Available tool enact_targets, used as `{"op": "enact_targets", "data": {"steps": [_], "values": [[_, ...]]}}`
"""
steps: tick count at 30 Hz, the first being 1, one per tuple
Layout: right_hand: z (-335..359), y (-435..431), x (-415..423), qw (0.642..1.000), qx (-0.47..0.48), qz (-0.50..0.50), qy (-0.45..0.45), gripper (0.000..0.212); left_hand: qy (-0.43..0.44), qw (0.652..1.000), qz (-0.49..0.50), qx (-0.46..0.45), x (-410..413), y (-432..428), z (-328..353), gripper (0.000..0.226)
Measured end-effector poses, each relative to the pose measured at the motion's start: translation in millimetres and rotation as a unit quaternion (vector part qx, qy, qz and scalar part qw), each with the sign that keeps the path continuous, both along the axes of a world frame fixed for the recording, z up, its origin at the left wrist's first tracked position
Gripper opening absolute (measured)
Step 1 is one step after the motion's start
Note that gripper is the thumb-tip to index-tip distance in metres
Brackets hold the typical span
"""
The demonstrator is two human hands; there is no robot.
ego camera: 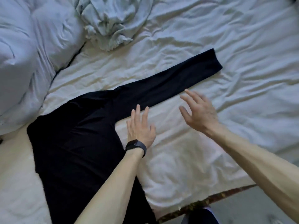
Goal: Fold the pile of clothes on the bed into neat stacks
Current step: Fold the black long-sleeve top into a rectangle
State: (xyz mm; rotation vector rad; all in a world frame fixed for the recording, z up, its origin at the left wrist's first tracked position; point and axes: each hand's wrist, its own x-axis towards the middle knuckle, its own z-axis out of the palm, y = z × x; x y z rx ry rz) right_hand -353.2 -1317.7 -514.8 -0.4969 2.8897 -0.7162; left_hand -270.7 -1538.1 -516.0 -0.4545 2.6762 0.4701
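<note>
Looking down at the bed, we see a black long-sleeved top of smooth, soft fabric (pixel 77 143) lying flat on the white, finely wrinkled bed sheet (pixel 178 151). Its wide body lies at the lower left, and one long sleeve (pixel 169 81) stretches straight toward the upper right as a narrow band with a square cuff end. The black fabric is matte and has almost no creases, while the sheet under it is full of small folds.

Our left hand (pixel 140 126) is in the corner between the body and the sleeve. Its fingers are straight and close together and hold nothing. The fingertips reach the near edge of the sleeve; we cannot tell if they press on it. A black wristband with a dark rectangular face (pixel 135 147) sits around this wrist.

Our right hand (pixel 199 110) is over the sheet, just beside the sleeve, with fingers spread and relaxed, grasping nothing. It is a little blurred, so we cannot tell if it touches the sheet.

At the top lies a crumpled heap of pale blue-grey cloth (pixel 111 21), and at the left a puffy pale blue duvet (pixel 24 54). A dark patterned strip (pixel 210 198) runs along the near edge of the bed at the lower right.
</note>
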Motion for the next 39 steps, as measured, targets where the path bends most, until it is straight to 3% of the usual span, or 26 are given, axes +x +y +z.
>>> {"op": "enact_targets", "data": {"steps": [4,9,11,14,16,17,18,20,22,25,29,31,34,37,39], "values": [[-6,46,-92,0.986,0.038,-0.137,-0.089,0.065,0.024,0.998,-0.053,-0.010,-66,35,-21,0.070],[-32,70,-148,0.902,-0.134,-0.342,-0.228,0.086,-0.095,0.994,-0.044,-0.006,-95,31,-61,0.071],[-39,75,-158,0.862,-0.190,-0.384,-0.270,0.076,-0.107,0.993,-0.057,-0.005,-93,30,-72,0.073],[-40,74,-170,0.837,-0.242,-0.399,-0.285,0.050,-0.123,0.991,-0.052,0.010,-99,30,-69,0.076],[-26,59,-166,0.829,-0.310,-0.374,-0.278,0.040,-0.104,0.991,0.000,0.085,-107,29,-47,0.075],[-15,46,-159,0.830,-0.337,-0.354,-0.268,0.040,-0.063,0.980,0.069,0.176,-111,26,-31,0.072],[-1,30,-148,0.838,-0.352,-0.326,-0.258,0.041,-0.019,0.940,0.165,0.297,-115,24,-12,0.068],[29,-10,-120,0.866,-0.365,-0.234,-0.248,0.040,0.006,0.800,0.327,0.503,-116,16,28,0.067],[59,-55,-85,0.901,-0.348,-0.115,-0.232,0.041,-0.021,0.700,0.364,0.614,-107,-1,66,0.071],[98,-116,-28,0.933,-0.306,0.040,-0.186,0.035,-0.024,0.599,0.379,0.705,-74,-35,104,0.074],[124,-176,53,0.946,-0.216,0.196,-0.137,0.038,0.059,0.615,0.441,0.651,4,-87,131,0.030],[122,-195,101,0.941,-0.200,0.248,-0.110,0.047,0.131,0.593,0.487,0.627,53,-116,135,0.016],[93,-205,181,0.947,-0.213,0.179,-0.159,0.037,0.173,0.574,0.541,0.591,144,-163,146,0.033],[43,-205,254,0.965,-0.030,0.147,-0.217,0.046,0.186,0.559,0.592,0.550,242,-202,143,0.030],[15,-200,297,0.943,0.132,0.201,-0.231,0.063,0.185,0.524,0.649,0.520,302,-214,132,0.021]]}}
